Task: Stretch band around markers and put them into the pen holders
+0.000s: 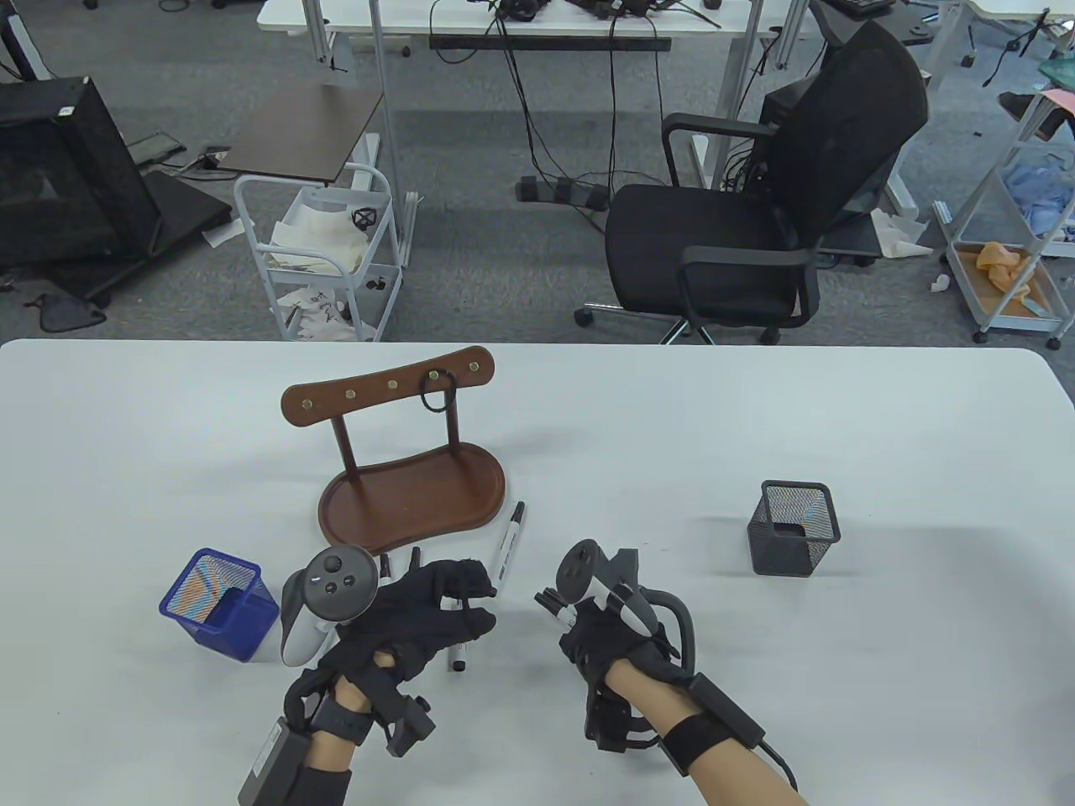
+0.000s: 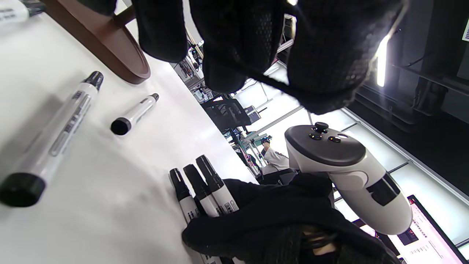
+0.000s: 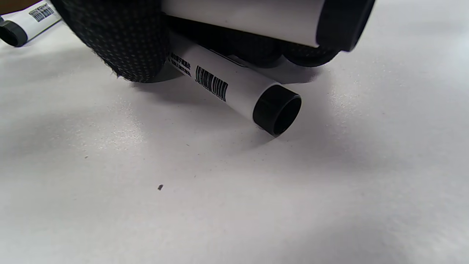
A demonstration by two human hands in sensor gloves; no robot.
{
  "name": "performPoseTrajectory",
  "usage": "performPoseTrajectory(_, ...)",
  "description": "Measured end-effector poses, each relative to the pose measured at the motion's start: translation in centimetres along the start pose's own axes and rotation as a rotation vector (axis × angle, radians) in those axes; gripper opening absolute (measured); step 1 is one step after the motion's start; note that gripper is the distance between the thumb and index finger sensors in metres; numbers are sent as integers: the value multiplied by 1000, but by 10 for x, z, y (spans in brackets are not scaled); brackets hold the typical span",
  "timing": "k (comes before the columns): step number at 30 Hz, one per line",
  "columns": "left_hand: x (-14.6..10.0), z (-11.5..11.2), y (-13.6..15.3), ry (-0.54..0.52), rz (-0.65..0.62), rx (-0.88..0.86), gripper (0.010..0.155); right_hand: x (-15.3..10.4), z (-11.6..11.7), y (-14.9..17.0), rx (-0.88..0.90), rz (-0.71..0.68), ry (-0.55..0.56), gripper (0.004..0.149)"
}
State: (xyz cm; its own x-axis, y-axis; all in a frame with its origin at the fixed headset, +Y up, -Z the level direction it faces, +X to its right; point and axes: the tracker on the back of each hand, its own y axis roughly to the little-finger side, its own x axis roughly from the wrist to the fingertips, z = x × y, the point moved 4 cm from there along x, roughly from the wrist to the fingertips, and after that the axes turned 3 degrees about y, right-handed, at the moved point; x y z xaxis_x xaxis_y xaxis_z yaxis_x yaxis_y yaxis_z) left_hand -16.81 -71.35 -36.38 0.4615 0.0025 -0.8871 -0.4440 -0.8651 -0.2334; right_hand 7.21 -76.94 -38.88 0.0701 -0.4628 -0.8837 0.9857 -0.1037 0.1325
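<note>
My right hand [image 1: 588,625] grips a bundle of three white markers with black caps [image 2: 205,190], their tips poking out to the left [image 1: 550,603]; in the right wrist view the gloved fingers [image 3: 121,40] curl round the barrels [image 3: 234,88] just above the table. My left hand [image 1: 474,600] hovers to their left with a thin black band [image 2: 278,86] stretched across its curled fingers. Loose markers lie near it: one [image 1: 510,546] beside the stand, one [image 1: 458,656] under the left hand. The blue pen holder [image 1: 220,604] stands at left, the black pen holder [image 1: 794,527] at right.
A brown wooden hook stand [image 1: 411,495] sits behind the hands, with another black band [image 1: 437,393] hanging from a hook. An office chair [image 1: 756,210] and a white cart [image 1: 319,252] stand beyond the table's far edge.
</note>
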Motion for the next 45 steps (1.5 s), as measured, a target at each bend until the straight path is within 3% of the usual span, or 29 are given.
performPoseTrajectory(10, 0, -1, 1, 6, 5, -2, 67, -1, 0, -3, -24, -22, -6, 50)
performPoseTrajectory(16, 1, -1, 1, 6, 8, -3, 67, 4, -4, 5, 111, -49, -119, 50)
performPoseTrajectory(29, 1, -3, 2, 11, 11, -6, 67, 2, -28, 12, 280, -116, -197, 49)
performPoseTrajectory(38, 2, -4, 2, 16, 11, -5, 67, 4, -43, 16, 361, -129, -138, 47)
performPoseTrajectory(45, 2, -5, 3, 22, 15, -2, 68, 8, -40, 15, 350, -147, -140, 48)
